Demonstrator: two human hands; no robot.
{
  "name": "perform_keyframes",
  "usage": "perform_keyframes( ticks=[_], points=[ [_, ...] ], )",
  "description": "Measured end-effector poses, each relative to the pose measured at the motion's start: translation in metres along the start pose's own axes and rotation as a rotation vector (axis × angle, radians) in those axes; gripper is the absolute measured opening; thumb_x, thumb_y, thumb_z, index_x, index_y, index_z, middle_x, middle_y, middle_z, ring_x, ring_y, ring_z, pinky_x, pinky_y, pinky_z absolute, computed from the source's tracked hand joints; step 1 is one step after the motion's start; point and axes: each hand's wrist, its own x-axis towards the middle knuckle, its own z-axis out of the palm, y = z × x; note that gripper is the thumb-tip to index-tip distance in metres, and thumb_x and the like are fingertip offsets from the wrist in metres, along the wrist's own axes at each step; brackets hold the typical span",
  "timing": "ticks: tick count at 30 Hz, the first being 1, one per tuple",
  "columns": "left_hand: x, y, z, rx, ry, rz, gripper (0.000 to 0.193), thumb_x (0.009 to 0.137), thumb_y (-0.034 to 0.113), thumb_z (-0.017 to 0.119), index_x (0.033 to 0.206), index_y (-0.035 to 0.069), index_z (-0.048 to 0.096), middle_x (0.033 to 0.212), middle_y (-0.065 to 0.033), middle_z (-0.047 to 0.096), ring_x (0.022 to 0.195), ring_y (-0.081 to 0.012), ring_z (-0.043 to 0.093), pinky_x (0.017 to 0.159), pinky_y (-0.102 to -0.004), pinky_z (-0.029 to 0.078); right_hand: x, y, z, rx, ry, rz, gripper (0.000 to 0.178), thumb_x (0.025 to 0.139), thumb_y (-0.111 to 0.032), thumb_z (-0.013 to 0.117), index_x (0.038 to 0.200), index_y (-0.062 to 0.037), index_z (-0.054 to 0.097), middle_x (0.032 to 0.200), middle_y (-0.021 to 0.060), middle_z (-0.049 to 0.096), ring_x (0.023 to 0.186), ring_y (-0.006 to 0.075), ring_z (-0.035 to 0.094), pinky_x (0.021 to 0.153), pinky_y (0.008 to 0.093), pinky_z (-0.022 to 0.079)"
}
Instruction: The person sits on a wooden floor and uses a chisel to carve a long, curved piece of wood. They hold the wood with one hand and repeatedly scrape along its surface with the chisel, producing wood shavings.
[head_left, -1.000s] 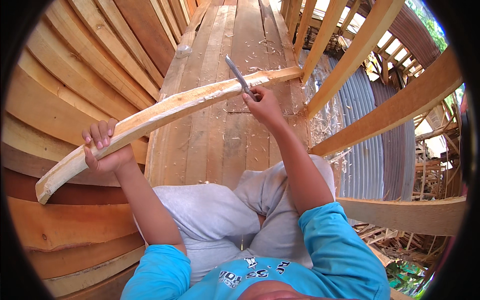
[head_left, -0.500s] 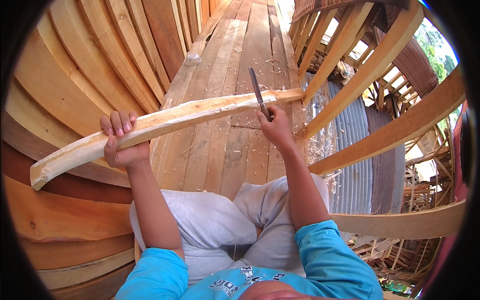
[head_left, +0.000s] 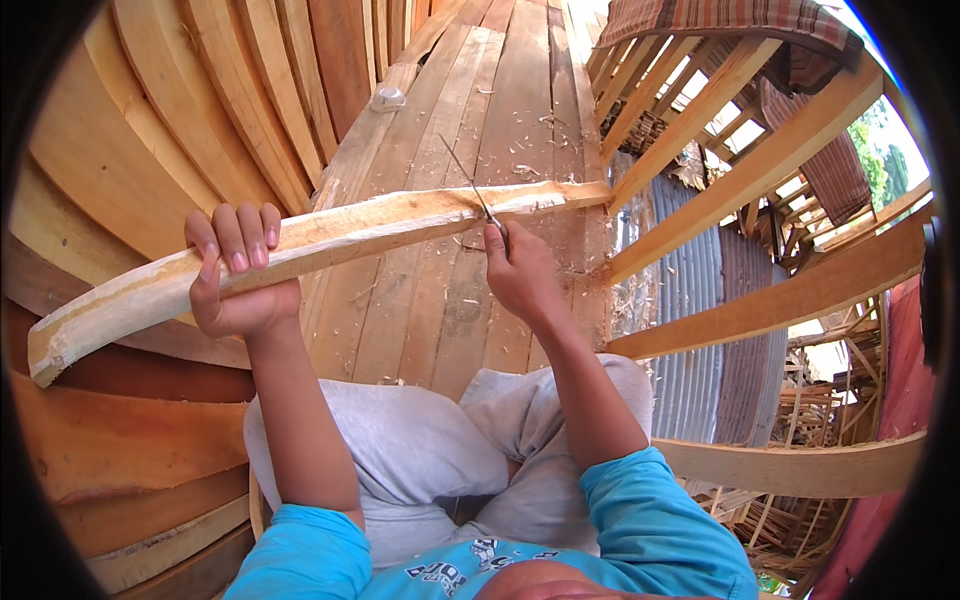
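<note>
A long, slightly curved wooden beam (head_left: 370, 225) slants across in front of me, its pale near end at the left and its far end against the slatted side on the right. My left hand (head_left: 240, 270) grips it toward the left, fingers over the top and thumb at the near side. In my right hand (head_left: 520, 265) is a long-bladed knife (head_left: 463, 165), its handle mostly hidden in my fist. The thin blade points up and left, crossing the beam right of its middle, edge-on to view. Its lower part appears to meet the wood.
Wood shavings lie over the plank floor (head_left: 410, 320). Curved timber ribs (head_left: 150, 190) rise on the left, spaced wooden slats (head_left: 740, 220) on the right. Beyond these lie corrugated metal sheets (head_left: 690, 300). A small clear plastic object (head_left: 388, 100) rests on the planks farther ahead. My grey-trousered legs are folded below.
My right hand and the knife have moved left along the beam, and the blade has turned edge-on and tilts further left. My left hand keeps its grip, slightly further left in view.
</note>
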Motion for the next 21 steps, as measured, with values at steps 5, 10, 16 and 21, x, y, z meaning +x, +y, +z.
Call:
perform_keyframes(
  ticks=[5, 10, 16, 21],
  points=[
    [0.001, 0.001, 0.000, 0.010, -0.019, -0.018, 0.019, 0.079, 0.022, 0.061, 0.077, 0.018, 0.043, 0.061, 0.0051, 0.044, 0.058, -0.0082, 0.043, 0.065, -0.0271, 0.036, -0.001, -0.006, -0.007, -0.042, -0.008, -0.011, 0.039, 0.100, -0.035, 0.049, 0.082, -0.0017, 0.058, 0.068, 0.0232, 0.062, 0.070, 0.0446, 0.061, 0.064, 0.0527, 0.045],
    [0.001, 0.002, -0.002, 0.002, -0.043, -0.043, 0.017, 0.079, 0.021, 0.062, 0.078, 0.019, 0.045, 0.063, 0.0062, 0.044, 0.061, -0.0077, 0.044, 0.067, -0.0263, 0.036, 0.000, -0.001, -0.006, -0.043, 0.007, -0.053, 0.037, 0.099, -0.035, 0.052, 0.082, -0.0025, 0.059, 0.067, 0.0221, 0.061, 0.068, 0.0436, 0.061, 0.062, 0.0508, 0.045],
    [0.001, 0.002, 0.002, 0.026, -0.017, -0.041, 0.018, 0.079, 0.020, 0.061, 0.077, 0.019, 0.044, 0.062, 0.0065, 0.042, 0.061, -0.0075, 0.043, 0.067, -0.0261, 0.036, 0.003, 0.007, -0.002, 0.284, -0.123, -0.046, 0.038, 0.097, -0.034, 0.057, 0.080, 0.0004, 0.061, 0.066, 0.0225, 0.061, 0.065, 0.0425, 0.060, 0.061, 0.0490, 0.045],
    [0.000, 0.001, 0.002, 0.030, 0.008, -0.037, 0.019, 0.078, 0.021, 0.061, 0.075, 0.019, 0.042, 0.061, 0.0068, 0.040, 0.060, -0.0074, 0.042, 0.067, -0.0261, 0.036, 0.008, 0.013, 0.006, 0.012, 0.064, 0.069, 0.052, 0.100, -0.041, 0.048, 0.074, 0.0016, 0.064, 0.067, 0.0248, 0.063, 0.066, 0.0440, 0.062, 0.062, 0.0510, 0.047]
  ],
)
